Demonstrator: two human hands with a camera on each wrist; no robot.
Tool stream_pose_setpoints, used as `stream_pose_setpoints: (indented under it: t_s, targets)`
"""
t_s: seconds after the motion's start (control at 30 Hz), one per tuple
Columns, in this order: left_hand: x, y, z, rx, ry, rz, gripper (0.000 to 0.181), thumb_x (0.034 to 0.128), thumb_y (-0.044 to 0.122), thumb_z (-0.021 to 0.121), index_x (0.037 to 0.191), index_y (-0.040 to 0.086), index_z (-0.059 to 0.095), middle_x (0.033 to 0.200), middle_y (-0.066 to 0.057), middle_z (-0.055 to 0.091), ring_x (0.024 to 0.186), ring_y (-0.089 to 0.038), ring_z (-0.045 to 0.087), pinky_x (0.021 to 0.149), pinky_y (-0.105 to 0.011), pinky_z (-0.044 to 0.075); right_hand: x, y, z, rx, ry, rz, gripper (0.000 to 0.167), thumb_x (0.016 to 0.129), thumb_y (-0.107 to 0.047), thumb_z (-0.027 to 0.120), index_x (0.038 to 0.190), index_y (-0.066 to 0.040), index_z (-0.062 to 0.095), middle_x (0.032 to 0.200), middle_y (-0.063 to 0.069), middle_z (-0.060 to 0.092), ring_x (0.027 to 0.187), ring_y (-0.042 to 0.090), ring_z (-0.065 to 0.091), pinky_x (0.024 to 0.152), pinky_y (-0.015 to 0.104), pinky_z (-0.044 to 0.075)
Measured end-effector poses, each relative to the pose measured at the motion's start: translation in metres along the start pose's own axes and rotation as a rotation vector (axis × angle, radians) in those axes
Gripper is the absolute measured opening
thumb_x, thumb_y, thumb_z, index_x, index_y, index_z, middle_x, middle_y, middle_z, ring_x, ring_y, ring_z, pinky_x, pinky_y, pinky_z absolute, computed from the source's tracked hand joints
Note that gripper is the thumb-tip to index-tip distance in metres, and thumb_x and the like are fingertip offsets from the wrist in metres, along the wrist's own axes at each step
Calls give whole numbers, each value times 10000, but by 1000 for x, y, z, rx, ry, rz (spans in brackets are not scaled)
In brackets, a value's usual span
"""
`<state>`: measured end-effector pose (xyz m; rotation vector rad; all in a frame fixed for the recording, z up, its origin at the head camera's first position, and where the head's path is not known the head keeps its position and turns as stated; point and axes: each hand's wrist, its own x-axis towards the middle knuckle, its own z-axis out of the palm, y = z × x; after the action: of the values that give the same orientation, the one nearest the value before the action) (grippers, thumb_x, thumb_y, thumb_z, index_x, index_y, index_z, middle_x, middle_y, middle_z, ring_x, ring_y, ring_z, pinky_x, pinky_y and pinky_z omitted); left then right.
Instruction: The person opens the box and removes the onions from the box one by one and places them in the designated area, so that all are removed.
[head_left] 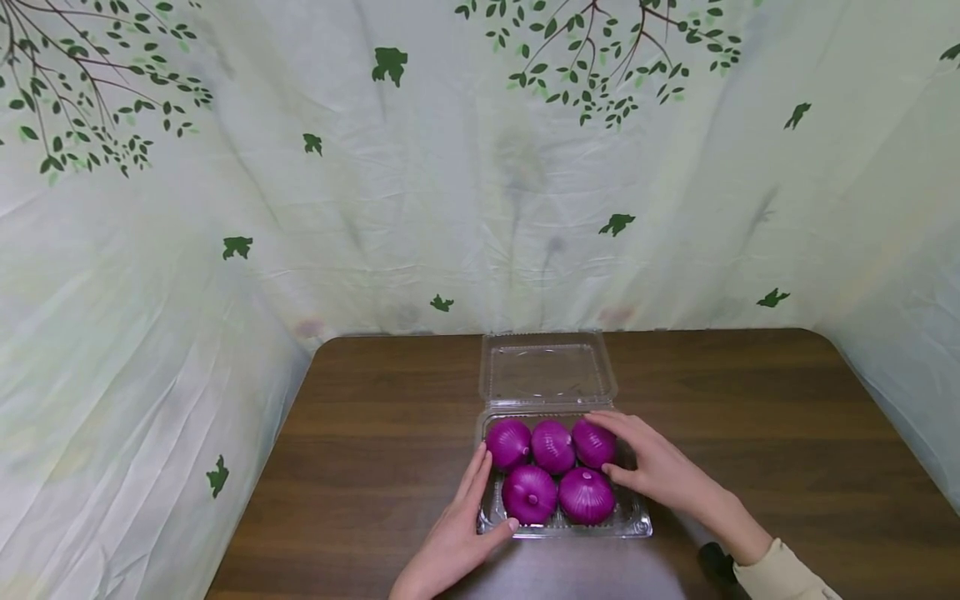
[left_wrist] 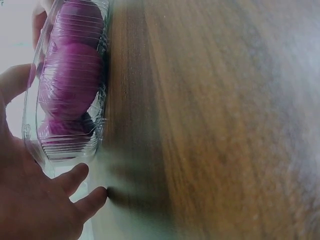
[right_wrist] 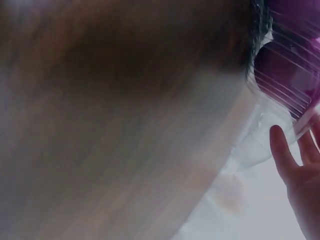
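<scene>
A clear plastic clamshell box [head_left: 641,527] stands on the table with purple-red onions in it, three in the back row and two in front. My right hand [head_left: 663,462] holds the back-right onion [head_left: 592,443], fingers over its far side and thumb at its near side. At the box's left side rests my left hand [head_left: 457,533], its fingers fairly straight along the wall and its thumb by the front-left corner. In the left wrist view an onion [left_wrist: 70,80] shows through the ribbed wall. An onion [right_wrist: 285,75] also appears in the right wrist view, close to the right fingers.
The hinged clear lid [head_left: 547,372] lies folded back toward the table's far edge. A brown wooden table [head_left: 375,467] carries the box. Behind hangs a pale curtain [head_left: 420,208] printed with leaves and branches. A dark object [head_left: 716,562] is beside the right wrist.
</scene>
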<state>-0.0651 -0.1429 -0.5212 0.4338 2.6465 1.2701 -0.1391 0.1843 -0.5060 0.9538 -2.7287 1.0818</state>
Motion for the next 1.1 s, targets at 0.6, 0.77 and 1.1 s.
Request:
stream_pose_setpoints:
  t_s: [0.6, 0.77, 1.1]
  targets:
    - [1, 1, -1, -1, -2, -6, 932, 882, 516, 669, 1592, 313, 100, 1633, 167, -1, 1419, -292, 291, 987, -634, 387, 10, 4, 3, -92, -102, 6, 840, 699, -14, 816, 1455, -149, 477, 1443, 22, 454, 1245, 252, 442, 910, 459, 488]
    - [1, 1, -1, 5, 1, -5, 936, 881, 525, 667, 1592, 309, 99, 1632, 172, -2, 1422, -281, 286, 992, -624, 387, 12, 3, 3, -66, -89, 4, 813, 683, 2, 819, 1420, -150, 513, 1422, 18, 474, 1239, 244, 440, 930, 471, 473]
    - [2, 2, 0, 13, 1, -7, 929, 884, 522, 663, 1593, 304, 104, 1634, 164, -1, 1428, -288, 276, 994, -638, 381, 7, 4, 5, -58, -21, -12, 827, 679, -7, 825, 1421, -189, 509, 1421, -1, 486, 1233, 213, 455, 941, 467, 474]
